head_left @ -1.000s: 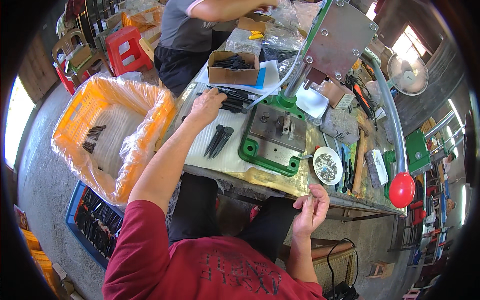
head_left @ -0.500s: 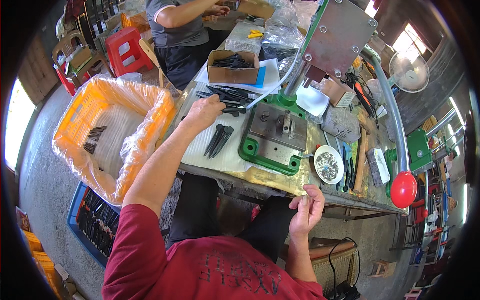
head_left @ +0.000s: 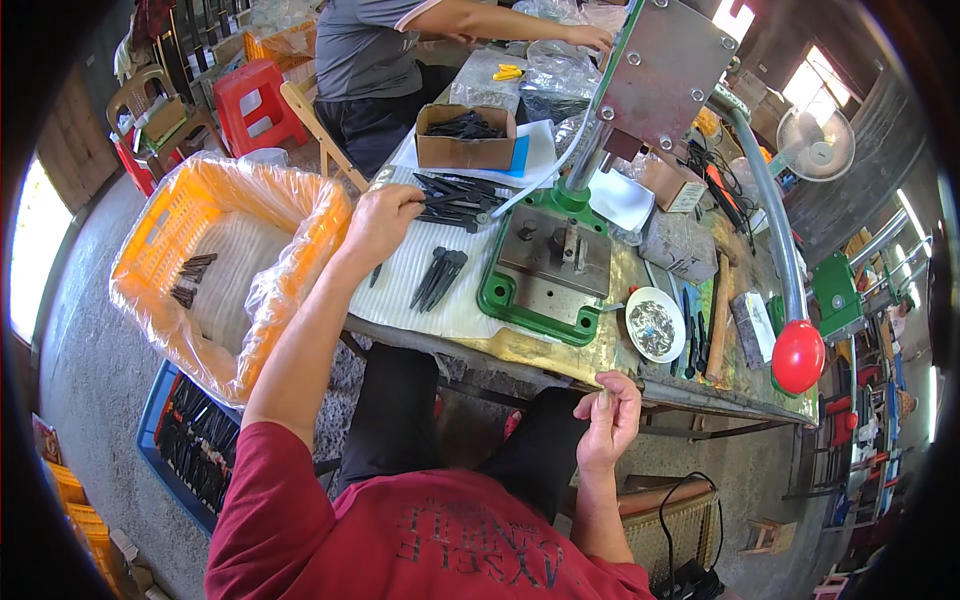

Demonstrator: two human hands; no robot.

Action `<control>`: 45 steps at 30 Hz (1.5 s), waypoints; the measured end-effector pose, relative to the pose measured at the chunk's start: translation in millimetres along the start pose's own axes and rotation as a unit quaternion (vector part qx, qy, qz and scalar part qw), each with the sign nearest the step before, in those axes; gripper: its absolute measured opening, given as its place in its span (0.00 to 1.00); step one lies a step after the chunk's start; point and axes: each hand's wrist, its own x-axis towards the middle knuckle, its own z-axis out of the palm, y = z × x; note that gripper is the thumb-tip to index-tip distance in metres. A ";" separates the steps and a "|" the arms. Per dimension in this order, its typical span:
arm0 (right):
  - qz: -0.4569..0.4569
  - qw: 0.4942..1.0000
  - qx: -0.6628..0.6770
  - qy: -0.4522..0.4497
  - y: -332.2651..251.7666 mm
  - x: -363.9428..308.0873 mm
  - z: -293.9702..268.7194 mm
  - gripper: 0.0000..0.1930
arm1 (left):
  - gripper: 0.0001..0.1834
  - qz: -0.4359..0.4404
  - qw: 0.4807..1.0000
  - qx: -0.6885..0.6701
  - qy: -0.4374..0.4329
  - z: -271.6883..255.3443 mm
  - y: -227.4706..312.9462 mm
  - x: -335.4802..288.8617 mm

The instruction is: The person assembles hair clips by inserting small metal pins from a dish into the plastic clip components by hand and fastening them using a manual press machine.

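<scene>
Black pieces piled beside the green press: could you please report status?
Left hand at piled pieces; right hand by table edge; both grips unclear. Pieces on white sheet; pale hose alongside.

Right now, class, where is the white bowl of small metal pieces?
In the head view, the white bowl sits on the workbench right of centre, between the green press and the wooden-handled tool, beyond the right hand.

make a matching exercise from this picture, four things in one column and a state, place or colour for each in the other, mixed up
1. left hand
2. lever knob
3. bowl
4. crate

A. lined with clear plastic
B. holds small silvery pieces
C. fingertips at the black parts
D. red

Pairs: 1-C, 2-D, 3-B, 4-A
</scene>
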 end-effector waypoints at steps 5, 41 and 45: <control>0.069 0.997 0.004 -0.033 0.3 -2.1 -2.5 0.10 | 0.07 -0.009 0.982 -0.182 -0.051 -8.3 62.8 -41.4; -0.006 0.949 -0.314 -0.018 38.7 101.7 -105.8 0.05 | 0.06 -0.165 0.818 -0.407 -0.372 52.0 103.9 -146.0; 0.012 0.987 -0.162 -0.009 84.5 105.5 -130.2 0.05 | 0.05 -0.169 0.810 -0.406 -0.388 52.1 105.8 -146.5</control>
